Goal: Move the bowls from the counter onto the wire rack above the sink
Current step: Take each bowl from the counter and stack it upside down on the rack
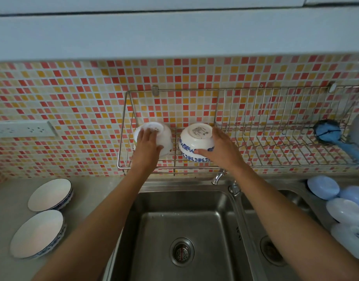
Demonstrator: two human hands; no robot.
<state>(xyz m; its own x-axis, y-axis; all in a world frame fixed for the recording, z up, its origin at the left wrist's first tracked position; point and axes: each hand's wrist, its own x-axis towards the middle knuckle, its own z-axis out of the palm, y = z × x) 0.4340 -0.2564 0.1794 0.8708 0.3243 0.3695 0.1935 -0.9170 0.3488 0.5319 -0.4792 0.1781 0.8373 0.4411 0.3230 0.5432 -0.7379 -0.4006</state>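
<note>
**Single head view, wide-angle**

Camera worn on the head, facing forward and down toward the tiled wall (77, 102). Sink (194, 201) near, low in frame; wire rack (255, 126) mid-frame; edges bend. No second view to overlap.

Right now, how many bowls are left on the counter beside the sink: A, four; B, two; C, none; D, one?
B: two upright bowls, the far bowl and the near bowl, sit on the counter left of the sink.
</note>
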